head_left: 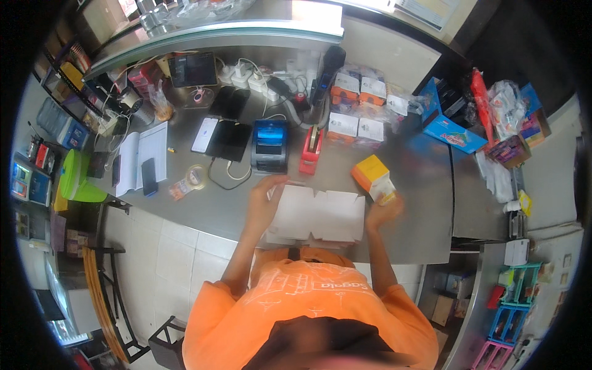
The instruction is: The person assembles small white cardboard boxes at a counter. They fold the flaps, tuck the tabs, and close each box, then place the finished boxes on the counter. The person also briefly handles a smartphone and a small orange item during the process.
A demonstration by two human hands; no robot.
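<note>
A stack of flat, unfolded white carton blanks [317, 214] lies at the table's front edge, close to my body. My left hand [265, 200] curls its fingers round the upper left corner of these blanks. On their right side, my right hand [383, 213] grips the lower end of a yellow, orange and white box [372, 174], which tilts over the tabletop. The fingertips of that hand are slightly blurred. Just beyond the blanks stand a red tape dispenser [311, 150] and a blue and black label printer [270, 147].
Several small orange and white boxes [357, 102] are grouped at the back. A blue carton [453, 120] with bags stands back right. Phones [205, 134], a tape roll [196, 177], an open notebook [143, 157] and cables lie left. A green bin [80, 177] is farther left.
</note>
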